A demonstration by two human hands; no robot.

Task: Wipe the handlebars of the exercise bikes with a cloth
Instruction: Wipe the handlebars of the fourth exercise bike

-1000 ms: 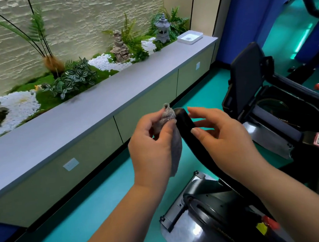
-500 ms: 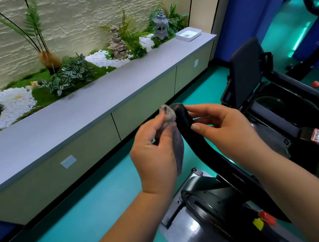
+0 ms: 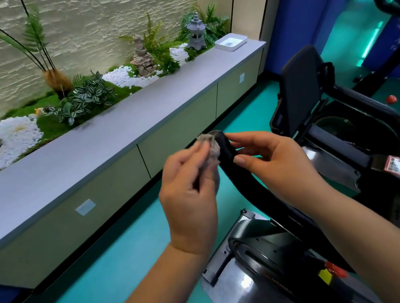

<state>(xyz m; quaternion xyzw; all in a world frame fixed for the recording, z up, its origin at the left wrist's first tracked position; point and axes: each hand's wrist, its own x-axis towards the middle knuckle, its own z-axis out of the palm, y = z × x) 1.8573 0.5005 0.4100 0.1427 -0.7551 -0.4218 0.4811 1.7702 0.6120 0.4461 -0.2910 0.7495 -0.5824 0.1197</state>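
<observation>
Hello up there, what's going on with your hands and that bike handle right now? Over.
Left hand pinches grey cloth against handlebar tip. Right hand fingers steady the handlebar. Nothing in the way.

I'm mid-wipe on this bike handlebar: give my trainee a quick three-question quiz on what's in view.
1. Which hand holds the crumpled grey cloth?
2. True or false: the cloth is pressed against the rounded end of the curved black foam handlebar grip.
3. What sits on the far end of the long grey counter: (a) a red bottle, (b) a shallow white square tray, (c) a towel roll?

Key: 1. The left hand; the right hand pinches the grip with thumb and fingertips. 2. True. 3. b.
</observation>
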